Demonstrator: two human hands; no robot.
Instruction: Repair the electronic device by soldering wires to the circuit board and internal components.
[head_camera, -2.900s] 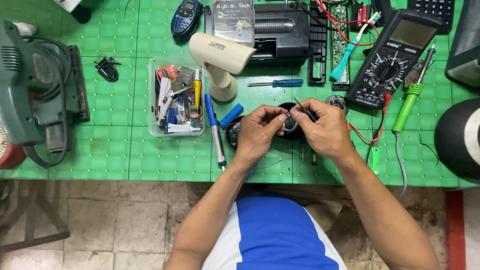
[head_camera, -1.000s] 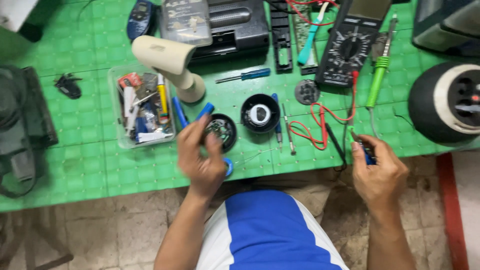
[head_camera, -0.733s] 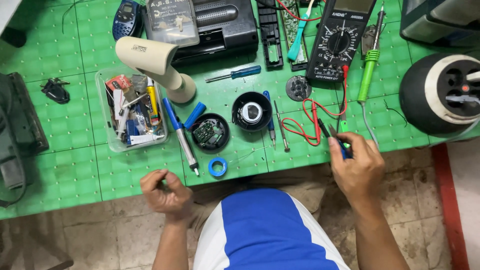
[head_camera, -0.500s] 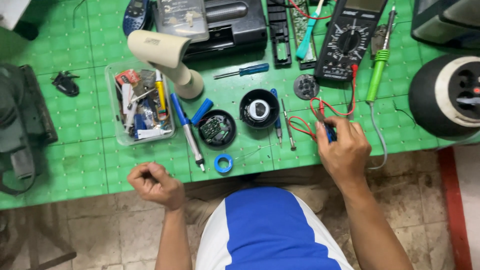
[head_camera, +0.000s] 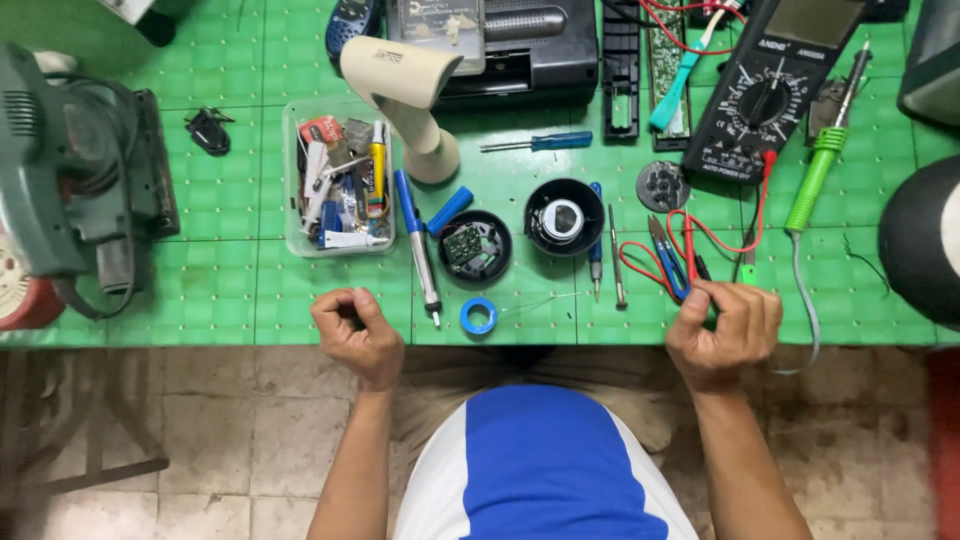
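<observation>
The left hand (head_camera: 355, 330) is held curled, fingers together, over the near edge of the green table (head_camera: 210, 290); whether anything lies inside it cannot be told. The right hand (head_camera: 722, 330) is closed on the blue-handled cutters (head_camera: 668, 262), beside the red lead (head_camera: 690, 232), also at the near edge. Between the hands a strip of bare green surface is left, broken only by a blue tape ring (head_camera: 478, 316) and a pen-shaped tool (head_camera: 417, 240). Beyond it, a round black housing (head_camera: 476, 248) with a circuit board is seen, then a clear rectangular tray (head_camera: 338, 182) of small packets. A black multimeter (head_camera: 775, 85) with a white-lettered panel lies at the far right.
</observation>
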